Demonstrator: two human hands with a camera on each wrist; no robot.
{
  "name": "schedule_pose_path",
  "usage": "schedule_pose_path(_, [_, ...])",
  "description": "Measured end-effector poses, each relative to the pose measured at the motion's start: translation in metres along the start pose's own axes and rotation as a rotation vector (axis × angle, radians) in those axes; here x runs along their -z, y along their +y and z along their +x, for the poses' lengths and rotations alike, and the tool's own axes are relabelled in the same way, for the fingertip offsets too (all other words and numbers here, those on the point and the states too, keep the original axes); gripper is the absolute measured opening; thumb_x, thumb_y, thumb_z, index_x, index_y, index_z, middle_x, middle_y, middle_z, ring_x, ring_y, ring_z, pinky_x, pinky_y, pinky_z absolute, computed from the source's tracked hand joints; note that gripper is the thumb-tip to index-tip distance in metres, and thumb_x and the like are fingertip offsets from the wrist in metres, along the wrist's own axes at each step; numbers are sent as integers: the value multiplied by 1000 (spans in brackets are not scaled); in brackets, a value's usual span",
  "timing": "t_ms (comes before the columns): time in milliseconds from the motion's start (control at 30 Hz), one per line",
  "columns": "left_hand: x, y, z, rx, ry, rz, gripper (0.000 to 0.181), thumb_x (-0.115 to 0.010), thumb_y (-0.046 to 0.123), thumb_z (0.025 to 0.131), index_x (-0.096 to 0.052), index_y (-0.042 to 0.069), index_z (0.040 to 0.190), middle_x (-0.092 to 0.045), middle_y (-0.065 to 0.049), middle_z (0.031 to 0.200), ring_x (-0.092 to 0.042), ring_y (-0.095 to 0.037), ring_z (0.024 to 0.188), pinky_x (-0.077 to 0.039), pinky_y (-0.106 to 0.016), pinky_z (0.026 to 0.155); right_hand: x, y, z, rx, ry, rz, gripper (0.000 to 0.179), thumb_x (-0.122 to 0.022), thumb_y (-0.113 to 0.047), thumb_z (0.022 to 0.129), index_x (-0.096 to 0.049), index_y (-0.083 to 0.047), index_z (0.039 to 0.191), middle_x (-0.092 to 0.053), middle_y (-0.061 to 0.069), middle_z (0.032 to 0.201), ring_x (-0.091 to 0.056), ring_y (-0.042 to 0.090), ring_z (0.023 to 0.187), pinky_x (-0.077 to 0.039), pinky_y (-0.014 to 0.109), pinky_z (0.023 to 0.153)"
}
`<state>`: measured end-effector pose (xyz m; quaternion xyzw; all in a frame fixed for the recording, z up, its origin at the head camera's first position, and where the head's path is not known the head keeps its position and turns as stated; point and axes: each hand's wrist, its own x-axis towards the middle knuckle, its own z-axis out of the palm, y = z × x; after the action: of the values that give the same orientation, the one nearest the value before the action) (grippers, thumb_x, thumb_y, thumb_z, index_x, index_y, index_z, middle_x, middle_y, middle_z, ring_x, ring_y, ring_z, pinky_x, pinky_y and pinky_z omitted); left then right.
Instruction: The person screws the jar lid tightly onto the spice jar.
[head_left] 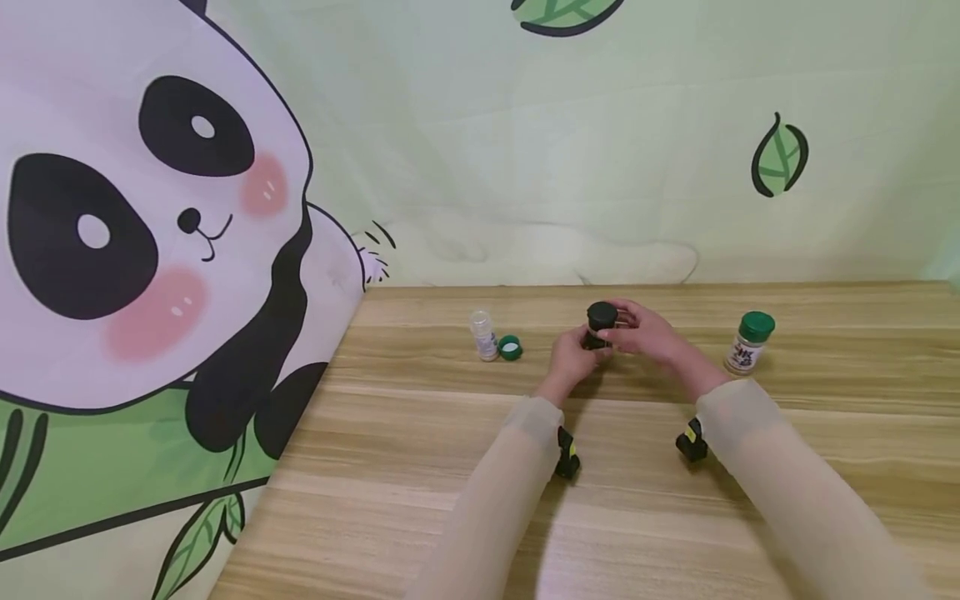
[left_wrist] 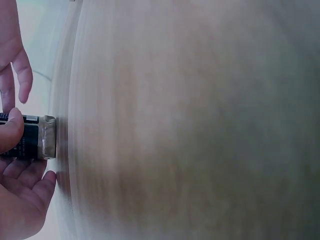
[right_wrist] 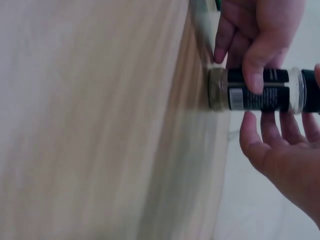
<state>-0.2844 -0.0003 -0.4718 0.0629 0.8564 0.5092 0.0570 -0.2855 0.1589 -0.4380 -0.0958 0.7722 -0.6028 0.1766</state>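
Note:
A spice jar (right_wrist: 272,90) with a black label and black cap (head_left: 602,313) stands upright between both hands in the head view. My left hand (head_left: 573,360) grips its body low down; in the right wrist view the left thumb (right_wrist: 255,82) presses across the label. Around the cap, my right hand (head_left: 647,333) has its thumb in front and its fingers behind. The clear glass bottom of the jar (left_wrist: 48,137) shows below the left fingers in the left wrist view. Part of the label is covered by the hands.
Left of the hands, a small clear bottle (head_left: 483,336) stands uncapped beside a green cap (head_left: 510,347) lying on the wooden table (head_left: 405,467). Toward the right stands a spice jar with a green lid (head_left: 752,342). A panda-print cloth (head_left: 465,150) hangs behind the table.

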Motion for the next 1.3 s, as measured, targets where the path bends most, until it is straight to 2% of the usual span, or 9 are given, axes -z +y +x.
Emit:
schedule_pose_path(167, [0, 1, 0, -9, 6, 31, 36, -76, 10, 92, -70, 4, 127, -74, -14, 127, -69, -24, 112, -53, -24, 91, 8, -4, 2, -1, -68, -18, 69, -58, -12, 103, -22, -1, 161, -27, 30, 165, -35, 47, 149, -38, 57, 118])
schedule_pose_path(300, [-1, 0, 0, -7, 5, 31, 36, -75, 9, 92, -70, 4, 127, -73, -14, 128, -68, -26, 120, -52, -28, 98, 10, -6, 2, -5, -89, -28, 66, -56, -10, 104, -23, 3, 159, -26, 33, 164, -33, 49, 149, -36, 60, 119])
schedule_pose_path(667, [-1, 1, -2, -8, 0, 6, 35, -75, 8, 93, -69, 2, 127, -73, -15, 128, -68, -24, 112, -52, -24, 90, 8, -5, 2, -22, -51, -39, 62, -56, -13, 105, -27, 6, 157, -29, 32, 163, -36, 47, 148, -37, 59, 119])
schedule_pose_path(967, [-2, 0, 0, 5, 1, 3, 36, -75, 9, 93, -69, 3, 128, -74, -16, 126, -66, -17, 88, -48, -17, 72, 1, -4, 1, -29, 9, -25, 62, -58, -16, 104, -30, 5, 155, -31, 31, 162, -36, 46, 148, -37, 58, 119])
schedule_pose_path(1300, [-1, 0, 1, -3, 8, 16, 39, -76, 8, 92, -68, 2, 129, -73, -17, 127, -67, -19, 95, -50, -17, 76, -8, -4, 0, -19, 80, -4, 62, -60, -14, 103, -30, 6, 154, -33, 32, 162, -35, 46, 149, -38, 60, 118])
